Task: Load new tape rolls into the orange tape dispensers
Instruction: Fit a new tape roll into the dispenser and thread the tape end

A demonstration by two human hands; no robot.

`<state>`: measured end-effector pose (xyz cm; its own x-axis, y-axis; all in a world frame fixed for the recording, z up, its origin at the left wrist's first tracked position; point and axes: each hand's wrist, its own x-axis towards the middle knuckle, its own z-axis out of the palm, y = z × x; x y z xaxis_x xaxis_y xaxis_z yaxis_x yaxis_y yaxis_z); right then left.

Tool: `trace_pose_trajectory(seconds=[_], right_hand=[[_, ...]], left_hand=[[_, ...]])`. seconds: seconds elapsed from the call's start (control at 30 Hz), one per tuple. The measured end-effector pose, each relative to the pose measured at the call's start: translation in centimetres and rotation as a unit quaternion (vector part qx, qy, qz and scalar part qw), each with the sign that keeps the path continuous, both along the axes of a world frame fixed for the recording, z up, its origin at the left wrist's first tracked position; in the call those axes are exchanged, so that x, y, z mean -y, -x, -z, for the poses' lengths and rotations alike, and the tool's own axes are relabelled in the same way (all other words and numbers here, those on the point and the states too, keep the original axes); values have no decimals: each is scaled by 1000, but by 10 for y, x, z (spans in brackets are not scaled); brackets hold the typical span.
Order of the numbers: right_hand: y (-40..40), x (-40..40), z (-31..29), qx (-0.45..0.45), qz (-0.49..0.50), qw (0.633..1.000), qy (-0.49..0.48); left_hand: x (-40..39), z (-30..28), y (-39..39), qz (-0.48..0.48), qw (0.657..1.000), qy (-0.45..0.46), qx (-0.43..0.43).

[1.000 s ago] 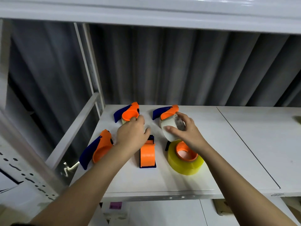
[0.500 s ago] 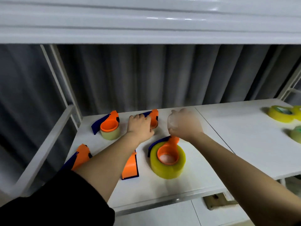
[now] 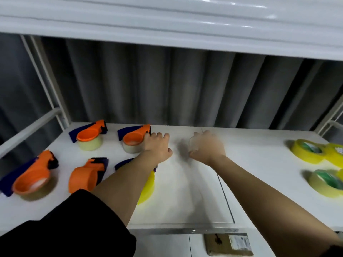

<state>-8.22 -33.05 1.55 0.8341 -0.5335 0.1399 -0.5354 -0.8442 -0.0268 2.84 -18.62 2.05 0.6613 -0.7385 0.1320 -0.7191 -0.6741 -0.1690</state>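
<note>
Five orange plastic tape dispensers with dark blue tongues, all on the left part of the white bench (image 3: 185,191): far-left dispenser (image 3: 89,133) seated on a pale clear roll, far-middle dispenser (image 3: 134,139) likewise on a pale roll, near-left dispenser (image 3: 30,178) over a pale roll, an orange dispenser lying on its side (image 3: 84,178) with no roll visible in it, and a fifth hidden under the left forearm but for a blue tip, seated in a bright yellow tape roll (image 3: 147,188). Left hand (image 3: 157,146) resting with knuckles up, fingertips touching the right edge of the far-middle dispenser, fingers bent loosely and gripping nothing visible. Right hand (image 3: 207,147) blurred, hovering over bare bench well apart from any roll; fingers seemingly curled, whether pinching anything impossible to tell. Spare yellow rolls (image 3: 308,150) and a green-cored clear roll (image 3: 326,183) far out on the right. Likely step: one dispenser just seated, fetching of a fresh roll begun. Next move probably a reach right to the spare rolls, then a carry back to the empty dispenser on its side.
</note>
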Motion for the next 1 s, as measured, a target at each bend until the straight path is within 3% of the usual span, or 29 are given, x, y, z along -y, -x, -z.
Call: trace_pose_trajectory(seconds=[0.23,0.67,1.0], right_hand=[[34,45,-5,7,5,1000,-13],[98,99,-5,29,72,996,-31],[172,211,2,17,85,996,-26]], left_hand=[[46,-5,32,-2,1000,-18,4],[125,-4,80,79,996,-38,-5],[237,6,154,91,995,-43,0]])
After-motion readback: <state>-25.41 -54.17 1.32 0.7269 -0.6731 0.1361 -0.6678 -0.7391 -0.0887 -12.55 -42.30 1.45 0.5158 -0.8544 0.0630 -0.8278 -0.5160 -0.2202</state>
